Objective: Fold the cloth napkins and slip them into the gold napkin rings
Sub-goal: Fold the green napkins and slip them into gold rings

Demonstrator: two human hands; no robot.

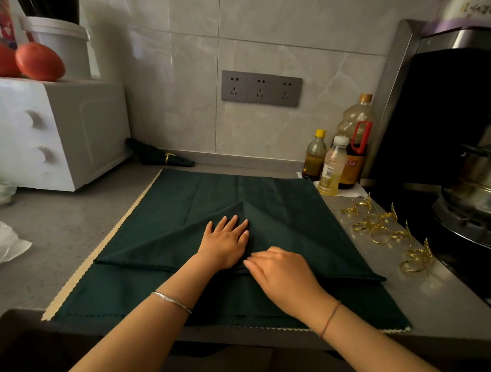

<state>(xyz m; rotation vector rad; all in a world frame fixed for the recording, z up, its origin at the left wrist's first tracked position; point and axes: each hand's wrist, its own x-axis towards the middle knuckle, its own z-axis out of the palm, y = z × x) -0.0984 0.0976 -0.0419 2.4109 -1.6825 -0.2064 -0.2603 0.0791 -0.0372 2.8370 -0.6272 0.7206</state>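
- Head view: the left hand (225, 242) lies flat on the folded green napkin (157, 246), fingers straight and spread, pressing the cloth near its centre fold.
- The right hand (280, 271) rests just behind and to the right of the left one, its fingers stretched out loosely and their tips touching the napkin beside the left wrist; it grips nothing.
- The napkin forms a wide triangle under both hands, its point just past the left fingertips.
- It sits on a spread green cloth (280, 190) that reaches beyond the hands on every side.
- Gold rings (379, 225) lie scattered on the grey counter (437, 304), right of the right hand and clear of the cloth.
- A rolled green napkin already in a ring (162, 156) lies far ahead of the left hand, by the wall.
- Bottles (332, 169) stand ahead of the right hand, beyond the rings.
- A white appliance (56, 131) stands well to the left of the left hand.
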